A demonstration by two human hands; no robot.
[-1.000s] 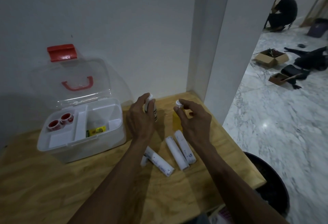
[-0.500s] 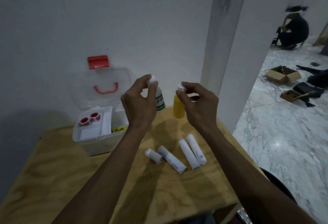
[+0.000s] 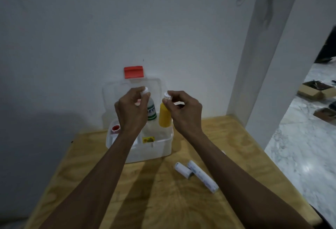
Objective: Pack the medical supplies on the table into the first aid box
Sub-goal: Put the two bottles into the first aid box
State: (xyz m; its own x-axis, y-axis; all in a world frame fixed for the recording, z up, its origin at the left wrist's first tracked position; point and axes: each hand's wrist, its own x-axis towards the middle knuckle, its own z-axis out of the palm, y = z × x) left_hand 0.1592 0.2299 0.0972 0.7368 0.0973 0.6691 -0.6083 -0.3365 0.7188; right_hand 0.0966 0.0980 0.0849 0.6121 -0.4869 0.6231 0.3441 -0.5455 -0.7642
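Observation:
My left hand (image 3: 131,109) pinches the white cap of a clear bottle with a green label (image 3: 151,109), held above the open first aid box (image 3: 160,144). My right hand (image 3: 183,109) pinches the white cap of a yellow bottle (image 3: 165,118), which hangs over the box's right compartment. The white box has a clear lid (image 3: 156,87) with a red latch (image 3: 133,71) leaning against the wall. Inside lie a red-capped item (image 3: 115,128) at the left and a small yellow packet (image 3: 148,139). Two white bandage rolls (image 3: 183,169) (image 3: 202,176) lie on the wooden table (image 3: 163,201) under my right forearm.
The table stands against a white wall, with a white pillar (image 3: 258,65) at its back right corner. Right of the table edge is a marble floor (image 3: 300,156) with cardboard boxes (image 3: 315,90) farther off.
Both hands have carried the two bottles left from the table's back right to above the open box. The view has tilted up and the box now sits centre.

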